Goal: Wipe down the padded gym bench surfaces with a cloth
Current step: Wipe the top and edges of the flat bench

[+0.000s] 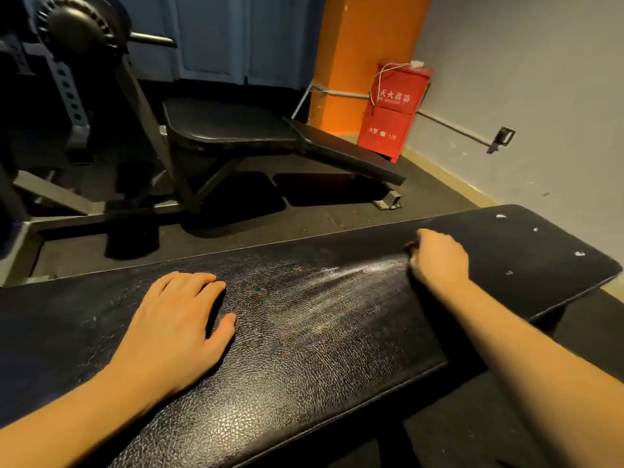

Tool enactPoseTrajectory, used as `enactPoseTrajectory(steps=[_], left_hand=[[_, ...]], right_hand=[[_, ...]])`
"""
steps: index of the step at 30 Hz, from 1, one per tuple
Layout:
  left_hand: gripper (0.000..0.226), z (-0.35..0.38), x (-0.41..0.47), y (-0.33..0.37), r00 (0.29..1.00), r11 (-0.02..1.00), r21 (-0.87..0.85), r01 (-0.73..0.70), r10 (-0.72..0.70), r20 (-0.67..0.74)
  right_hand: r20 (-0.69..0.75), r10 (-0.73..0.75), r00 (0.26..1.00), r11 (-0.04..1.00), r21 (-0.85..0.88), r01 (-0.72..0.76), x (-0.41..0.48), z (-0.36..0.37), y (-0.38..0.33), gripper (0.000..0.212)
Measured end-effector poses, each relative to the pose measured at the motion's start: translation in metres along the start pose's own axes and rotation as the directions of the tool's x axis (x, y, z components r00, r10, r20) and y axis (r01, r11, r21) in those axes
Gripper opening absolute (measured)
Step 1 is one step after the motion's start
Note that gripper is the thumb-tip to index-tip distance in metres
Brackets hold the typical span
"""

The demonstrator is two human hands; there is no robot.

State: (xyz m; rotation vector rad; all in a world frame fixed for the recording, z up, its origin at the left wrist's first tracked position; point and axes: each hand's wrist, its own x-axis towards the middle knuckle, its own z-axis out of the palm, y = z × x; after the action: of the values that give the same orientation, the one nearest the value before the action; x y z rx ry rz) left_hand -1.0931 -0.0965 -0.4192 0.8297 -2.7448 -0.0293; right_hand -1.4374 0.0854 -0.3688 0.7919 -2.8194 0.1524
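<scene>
Gym bench pad (304, 349), streaked: left hand (175, 315), 8 o'clock, flat, open, likely bracing; right hand (439, 258), 3 o'clock, curled around barely visible dark cloth (411, 245) for wiping.

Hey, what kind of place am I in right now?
Most likely a gym's free-weights area. A long padded bench fills the foreground, a second bench with an angled back pad stands behind it, and a weight plate sits on a bar in a rack, over dark rubber floor mats.
</scene>
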Motion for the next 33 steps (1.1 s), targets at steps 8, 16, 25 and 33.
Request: enactPoseTrajectory(steps=[8,16,25,33], left_hand=[[0.062,-0.003,-0.002,-0.002,0.999,0.998,-0.049,0.045,-0.046,-0.010],[0.062,-0.002,0.000,0.000,0.997,0.996,-0.055,0.072,-0.073,-0.007],[0.056,-0.009,-0.005,0.000,0.978,0.965,-0.188,0.183,-0.198,-0.066],[0.063,-0.003,-0.002,0.004,0.982,0.976,-0.133,0.172,-0.181,-0.057]], right_hand=[[0.082,-0.658,0.749,0.730,0.313,0.608,-0.125,-0.012,-0.182,0.017],[0.025,-0.092,0.995,0.996,-0.005,0.092,0.015,0.001,-0.043,0.014],[0.071,-0.772,0.632,0.621,0.294,0.726,-0.106,-0.005,-0.197,0.015],[-0.050,-0.085,0.995,0.996,-0.003,0.085,0.034,0.020,-0.075,0.013]])
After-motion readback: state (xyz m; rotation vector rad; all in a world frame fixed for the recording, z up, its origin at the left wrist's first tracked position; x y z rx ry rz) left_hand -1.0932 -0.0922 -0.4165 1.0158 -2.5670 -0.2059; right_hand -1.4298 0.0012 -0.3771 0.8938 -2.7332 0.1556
